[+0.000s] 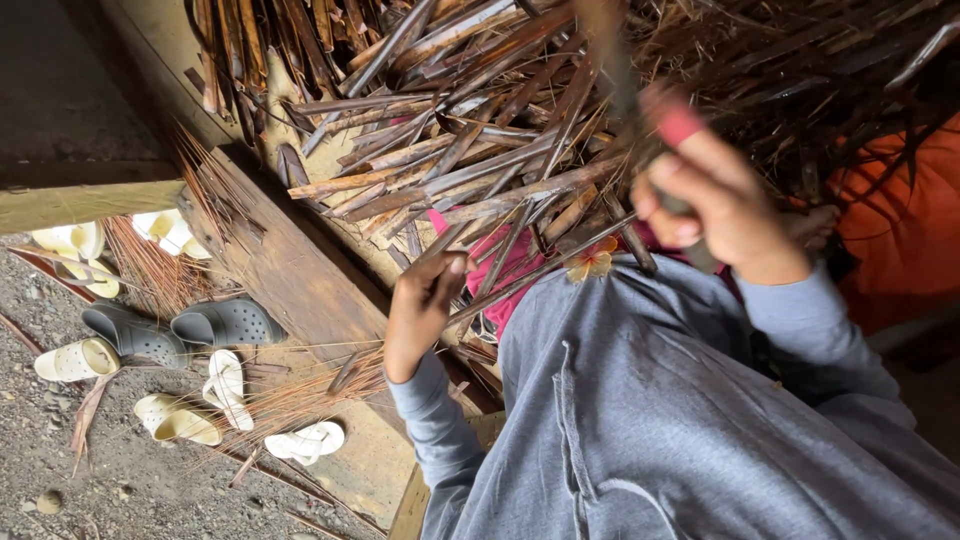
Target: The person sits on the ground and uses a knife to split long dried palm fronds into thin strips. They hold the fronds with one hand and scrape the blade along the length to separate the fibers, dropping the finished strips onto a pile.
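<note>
1. The person sits at the edge of a raised wooden platform (300,270), with a heap of long brown leaf strips (470,130) lying across the lap and spreading toward the platform's far side. Keeping the heap on the lap seems to put the strips within reach of both hands.

2. The left hand (420,310) is closed around the near end of one thin strip (520,275), thumb and fingers pinched tight. It holds that end just over the platform's front edge, likely to keep the strip steady and taut.

3. The right hand (715,205) is clenched in a full fist around a knife handle (675,125), red at its top end. The hand sits above the lap, at the near side of the heap. The blade (610,50) is blurred, so where it meets the strips cannot be told.

4. A pink cloth (505,270) shows on the lap beneath the strips, perhaps to shield the grey clothing (650,420).

5. Below the platform's front edge, on the gravel ground (120,480), lie dark clogs (180,328), pale sandals (225,400) and a bundle of thin stripped ribs (150,265).

6. An orange cloth (900,230) lies beside the person's right arm.
</note>
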